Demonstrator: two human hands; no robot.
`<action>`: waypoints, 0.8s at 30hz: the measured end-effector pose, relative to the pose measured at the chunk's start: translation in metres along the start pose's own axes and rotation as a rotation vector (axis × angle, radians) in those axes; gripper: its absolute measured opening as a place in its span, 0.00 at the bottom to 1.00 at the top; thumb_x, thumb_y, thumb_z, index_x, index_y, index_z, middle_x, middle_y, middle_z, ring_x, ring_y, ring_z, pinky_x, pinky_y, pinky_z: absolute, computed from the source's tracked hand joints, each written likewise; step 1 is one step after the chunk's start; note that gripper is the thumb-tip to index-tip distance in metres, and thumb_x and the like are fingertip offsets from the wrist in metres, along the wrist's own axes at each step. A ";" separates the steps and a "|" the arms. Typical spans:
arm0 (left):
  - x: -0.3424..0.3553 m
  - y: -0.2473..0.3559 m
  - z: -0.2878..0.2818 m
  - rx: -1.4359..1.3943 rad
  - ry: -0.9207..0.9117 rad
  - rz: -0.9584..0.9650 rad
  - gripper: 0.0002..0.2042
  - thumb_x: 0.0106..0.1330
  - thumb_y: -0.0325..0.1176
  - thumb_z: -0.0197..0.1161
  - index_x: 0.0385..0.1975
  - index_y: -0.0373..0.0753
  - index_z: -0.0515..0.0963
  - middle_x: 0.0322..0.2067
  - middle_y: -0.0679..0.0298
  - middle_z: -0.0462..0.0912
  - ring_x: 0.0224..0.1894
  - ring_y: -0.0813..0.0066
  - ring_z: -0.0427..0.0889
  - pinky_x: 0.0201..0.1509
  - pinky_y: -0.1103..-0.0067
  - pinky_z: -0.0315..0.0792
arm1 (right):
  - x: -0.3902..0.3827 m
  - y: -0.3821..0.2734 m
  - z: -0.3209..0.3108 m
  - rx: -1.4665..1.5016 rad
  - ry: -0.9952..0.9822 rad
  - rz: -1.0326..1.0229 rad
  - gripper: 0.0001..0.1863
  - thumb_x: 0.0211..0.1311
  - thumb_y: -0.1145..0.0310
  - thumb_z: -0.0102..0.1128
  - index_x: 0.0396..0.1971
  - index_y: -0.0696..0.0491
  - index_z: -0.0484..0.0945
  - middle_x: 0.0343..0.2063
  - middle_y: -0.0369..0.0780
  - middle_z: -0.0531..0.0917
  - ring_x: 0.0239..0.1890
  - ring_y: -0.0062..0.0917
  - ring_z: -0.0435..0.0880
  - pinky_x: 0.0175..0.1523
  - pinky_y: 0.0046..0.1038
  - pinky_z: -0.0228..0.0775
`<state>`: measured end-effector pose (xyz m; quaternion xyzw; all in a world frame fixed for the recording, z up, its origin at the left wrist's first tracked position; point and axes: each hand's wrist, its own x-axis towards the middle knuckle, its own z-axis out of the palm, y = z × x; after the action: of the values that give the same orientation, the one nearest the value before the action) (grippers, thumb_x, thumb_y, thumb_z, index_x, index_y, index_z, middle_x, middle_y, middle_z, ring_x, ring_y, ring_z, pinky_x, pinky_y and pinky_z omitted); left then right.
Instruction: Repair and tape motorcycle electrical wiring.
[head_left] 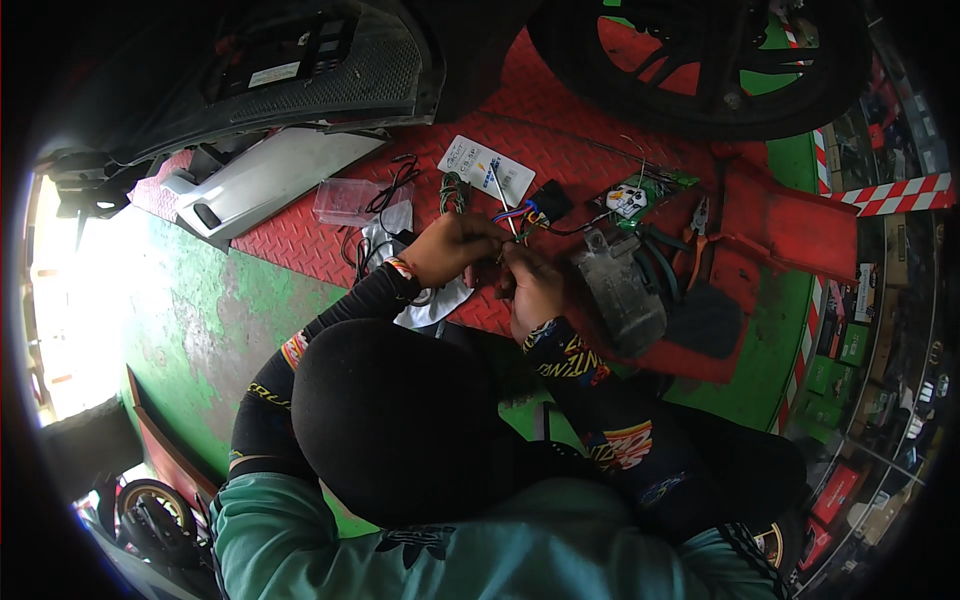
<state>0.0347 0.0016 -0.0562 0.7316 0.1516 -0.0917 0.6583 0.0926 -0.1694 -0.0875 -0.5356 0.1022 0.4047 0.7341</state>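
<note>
My left hand (450, 247) and my right hand (532, 285) meet over the red platform, fingertips pinched together on thin wires (516, 240). What exactly each fingertip grips is partly hidden. Blue and other coloured wires lead from there to a black connector with a blue part (548, 203), lying just beyond my right hand. A thin pale rod (503, 200) runs from the fingers toward a white printed card (487, 170). Beyond my left hand lies a bundle of green and dark wire (455, 192). Black cable (396, 187) and a clear plastic package (345, 202) are to its left.
Right of my hands sit a scuffed grey plastic box (625, 295), teal-handled pliers (655, 262), orange-handled pliers (698, 245) and a green printed packet (640, 200). A white body panel (275, 180) lies at left. A motorcycle wheel (735, 95) stands at the far side; shelves (850, 400) line the right.
</note>
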 end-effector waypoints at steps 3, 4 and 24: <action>-0.001 0.004 0.002 -0.088 0.071 -0.036 0.12 0.73 0.28 0.59 0.49 0.30 0.84 0.39 0.59 0.89 0.40 0.77 0.88 0.43 0.78 0.81 | 0.003 0.002 -0.004 -0.022 -0.057 -0.041 0.09 0.73 0.64 0.64 0.39 0.55 0.83 0.24 0.30 0.78 0.21 0.13 0.75 0.23 0.21 0.71; 0.000 0.003 0.002 -0.088 0.073 -0.037 0.12 0.73 0.28 0.59 0.49 0.30 0.84 0.39 0.59 0.89 0.40 0.77 0.88 0.43 0.78 0.81 | 0.003 0.002 -0.005 -0.030 -0.099 -0.059 0.09 0.74 0.64 0.63 0.39 0.55 0.82 0.24 0.30 0.78 0.22 0.13 0.75 0.23 0.21 0.71; -0.003 0.005 0.003 0.177 0.055 -0.019 0.09 0.70 0.31 0.66 0.42 0.31 0.82 0.33 0.61 0.88 0.35 0.75 0.89 0.40 0.78 0.80 | 0.004 -0.003 -0.004 -0.083 0.016 -0.002 0.08 0.72 0.67 0.63 0.44 0.54 0.80 0.29 0.33 0.81 0.24 0.17 0.79 0.20 0.23 0.73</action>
<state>0.0342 -0.0023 -0.0506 0.7876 0.1678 -0.0907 0.5859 0.0985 -0.1714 -0.0900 -0.5688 0.0906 0.4037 0.7108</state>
